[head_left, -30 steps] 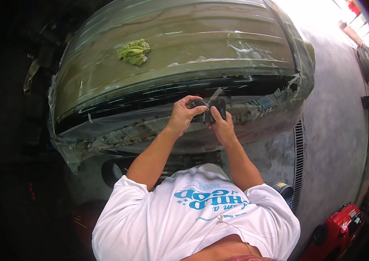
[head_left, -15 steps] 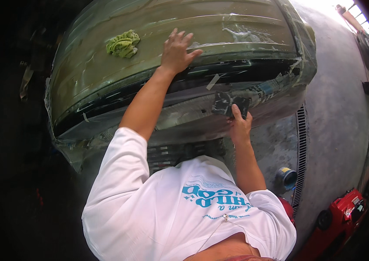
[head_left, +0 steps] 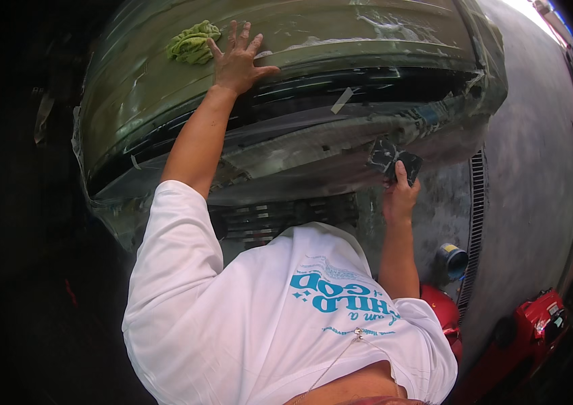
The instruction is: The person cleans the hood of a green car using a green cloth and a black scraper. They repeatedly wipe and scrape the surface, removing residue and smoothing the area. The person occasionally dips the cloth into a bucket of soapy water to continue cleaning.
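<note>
My left hand (head_left: 236,67) lies flat with fingers spread on the wet, olive-toned car roof (head_left: 141,101). A crumpled lime-green cloth (head_left: 193,44) sits just left of its fingers. Off the roof's near side, my right hand (head_left: 400,199) grips a dark, wet, bent sheet that looks like sandpaper (head_left: 386,155), thumb on top and the other fingers mostly hidden beneath. Pale streaks mark the sheet. White suds (head_left: 394,30) run along the roof to the right of my left hand.
Plastic film and masking paper (head_left: 428,115) cover the car's side below a glossy black strip (head_left: 286,104). A small can (head_left: 452,260) stands on the floor beside a drain grate (head_left: 473,229). Lower right are a red car (head_left: 539,324) and another red object (head_left: 443,314).
My left hand has slid left along the roof, nearer the green cloth. My right hand has moved right, still holding the sandpaper. The whole view has shifted slightly.
</note>
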The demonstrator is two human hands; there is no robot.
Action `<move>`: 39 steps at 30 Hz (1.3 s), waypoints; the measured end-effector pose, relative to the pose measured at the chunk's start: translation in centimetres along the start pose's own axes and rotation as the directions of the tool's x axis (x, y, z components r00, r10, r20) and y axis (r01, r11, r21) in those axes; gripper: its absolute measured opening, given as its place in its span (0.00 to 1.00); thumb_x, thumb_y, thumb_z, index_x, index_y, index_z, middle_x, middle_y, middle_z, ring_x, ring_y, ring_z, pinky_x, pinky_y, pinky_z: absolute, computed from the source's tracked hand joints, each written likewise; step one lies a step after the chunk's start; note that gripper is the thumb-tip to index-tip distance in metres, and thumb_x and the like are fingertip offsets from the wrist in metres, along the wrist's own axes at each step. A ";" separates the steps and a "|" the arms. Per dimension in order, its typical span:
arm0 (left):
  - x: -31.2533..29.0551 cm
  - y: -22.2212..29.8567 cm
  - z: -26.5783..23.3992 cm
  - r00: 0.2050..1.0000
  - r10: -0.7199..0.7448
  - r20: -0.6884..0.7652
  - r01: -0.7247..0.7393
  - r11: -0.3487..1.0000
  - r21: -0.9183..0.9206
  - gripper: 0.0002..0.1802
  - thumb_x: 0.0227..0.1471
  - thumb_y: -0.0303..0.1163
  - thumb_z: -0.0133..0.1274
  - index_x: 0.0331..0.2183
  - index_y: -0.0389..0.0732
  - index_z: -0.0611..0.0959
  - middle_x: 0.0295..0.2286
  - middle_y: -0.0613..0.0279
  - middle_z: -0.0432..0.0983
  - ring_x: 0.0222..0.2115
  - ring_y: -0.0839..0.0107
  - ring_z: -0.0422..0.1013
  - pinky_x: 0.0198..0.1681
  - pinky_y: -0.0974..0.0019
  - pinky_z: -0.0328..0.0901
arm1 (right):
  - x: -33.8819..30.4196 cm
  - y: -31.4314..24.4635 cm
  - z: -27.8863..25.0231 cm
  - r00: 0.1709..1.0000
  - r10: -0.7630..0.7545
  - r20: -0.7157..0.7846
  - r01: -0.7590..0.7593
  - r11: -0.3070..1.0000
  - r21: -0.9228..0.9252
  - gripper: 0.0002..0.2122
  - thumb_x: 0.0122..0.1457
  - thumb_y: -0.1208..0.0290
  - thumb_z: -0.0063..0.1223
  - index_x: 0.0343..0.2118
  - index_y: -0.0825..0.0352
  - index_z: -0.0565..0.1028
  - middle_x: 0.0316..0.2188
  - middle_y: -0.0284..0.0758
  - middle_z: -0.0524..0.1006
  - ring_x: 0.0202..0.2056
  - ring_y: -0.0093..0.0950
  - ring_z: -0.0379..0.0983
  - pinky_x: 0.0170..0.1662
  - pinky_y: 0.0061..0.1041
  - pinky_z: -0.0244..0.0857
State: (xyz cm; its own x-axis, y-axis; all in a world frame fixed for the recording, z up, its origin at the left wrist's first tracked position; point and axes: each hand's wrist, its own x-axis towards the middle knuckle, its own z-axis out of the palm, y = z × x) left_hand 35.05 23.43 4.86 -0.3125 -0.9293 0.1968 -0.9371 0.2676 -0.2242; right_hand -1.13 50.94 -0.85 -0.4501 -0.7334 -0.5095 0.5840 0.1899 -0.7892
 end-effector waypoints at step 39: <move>-22.2 12.6 -6.6 0.890 0.001 0.455 0.441 -0.250 -0.862 0.13 0.63 0.35 0.66 0.32 0.36 0.85 0.25 0.73 0.76 0.28 0.86 0.67 0.32 0.72 0.64 | -4.5 0.9 6.1 0.827 0.097 0.554 0.119 0.933 -0.341 0.06 0.64 0.71 0.69 0.38 0.66 0.82 0.31 0.29 0.82 0.29 0.20 0.75 0.35 0.24 0.70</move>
State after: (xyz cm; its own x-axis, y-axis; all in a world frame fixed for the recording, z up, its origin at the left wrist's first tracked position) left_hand 29.13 49.08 3.92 -0.2081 -0.9430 -0.2596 -0.0376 -0.2576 0.9655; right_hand 5.52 50.46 2.82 0.0583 -0.9495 -0.3082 0.2612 0.3124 -0.9133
